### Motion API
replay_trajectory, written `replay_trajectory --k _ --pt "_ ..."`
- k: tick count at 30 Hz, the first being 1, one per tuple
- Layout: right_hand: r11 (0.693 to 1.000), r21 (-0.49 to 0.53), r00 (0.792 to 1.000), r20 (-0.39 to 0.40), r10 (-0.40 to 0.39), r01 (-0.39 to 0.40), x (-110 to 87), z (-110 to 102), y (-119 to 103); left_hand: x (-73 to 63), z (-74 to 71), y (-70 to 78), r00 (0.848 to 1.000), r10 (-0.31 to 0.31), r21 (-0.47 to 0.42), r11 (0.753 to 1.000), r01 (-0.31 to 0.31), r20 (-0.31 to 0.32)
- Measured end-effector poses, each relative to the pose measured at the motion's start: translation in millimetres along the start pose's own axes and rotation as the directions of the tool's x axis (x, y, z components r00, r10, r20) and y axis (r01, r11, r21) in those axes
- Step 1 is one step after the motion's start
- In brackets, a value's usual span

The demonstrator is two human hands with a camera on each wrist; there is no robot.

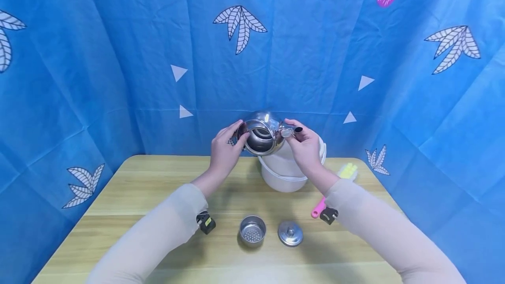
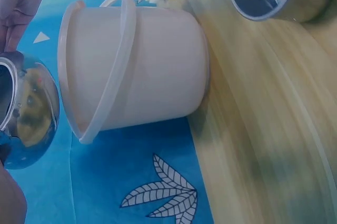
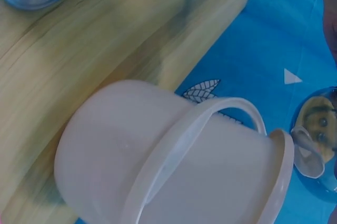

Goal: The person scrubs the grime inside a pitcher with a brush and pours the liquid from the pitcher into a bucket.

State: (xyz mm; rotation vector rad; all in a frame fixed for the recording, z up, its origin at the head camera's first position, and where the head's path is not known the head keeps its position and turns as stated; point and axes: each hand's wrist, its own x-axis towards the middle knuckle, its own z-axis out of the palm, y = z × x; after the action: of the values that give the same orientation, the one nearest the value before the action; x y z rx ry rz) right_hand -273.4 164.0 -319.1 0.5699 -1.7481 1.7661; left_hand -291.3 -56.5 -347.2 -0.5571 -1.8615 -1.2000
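Observation:
A shiny steel teapot (image 1: 269,118) is held up over the white bucket (image 1: 285,184), tipped so its round mouth faces the head camera. My left hand (image 1: 225,147) grips its left side, thumb at the rim and fingers on the outside. At the spout (image 1: 289,130) side, my right hand (image 1: 307,147) holds the pot with thumb below and fingers behind. The left wrist view has the pot's rounded body (image 2: 39,111) close by the bucket's rim. In the right wrist view the spout (image 3: 309,160) overlaps the rim's edge.
A steel strainer cup (image 1: 252,234) with a perforated bottom stands on the wooden table (image 1: 158,196). Right of it lies the knobbed steel lid (image 1: 290,234). A brush with a pink handle (image 1: 318,208) rests beyond, partly under my right arm. Blue curtain (image 1: 236,82) surrounds the table.

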Motion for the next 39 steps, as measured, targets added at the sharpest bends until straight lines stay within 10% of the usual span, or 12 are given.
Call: replay_trajectory --k 29,39 --pt "0.981 0.155 0.992 0.062 0.112 -0.12 -25.3 46.3 13.4 -25.2 -53.3 -15.1 0.999 -0.009 0.028 1.0 0.01 -0.031" --pt "0.966 0.16 0.979 0.073 0.192 -0.202 -35.3 56.5 20.6 -34.9 -70.1 -12.9 0.993 -0.117 0.083 0.99 0.115 0.021"
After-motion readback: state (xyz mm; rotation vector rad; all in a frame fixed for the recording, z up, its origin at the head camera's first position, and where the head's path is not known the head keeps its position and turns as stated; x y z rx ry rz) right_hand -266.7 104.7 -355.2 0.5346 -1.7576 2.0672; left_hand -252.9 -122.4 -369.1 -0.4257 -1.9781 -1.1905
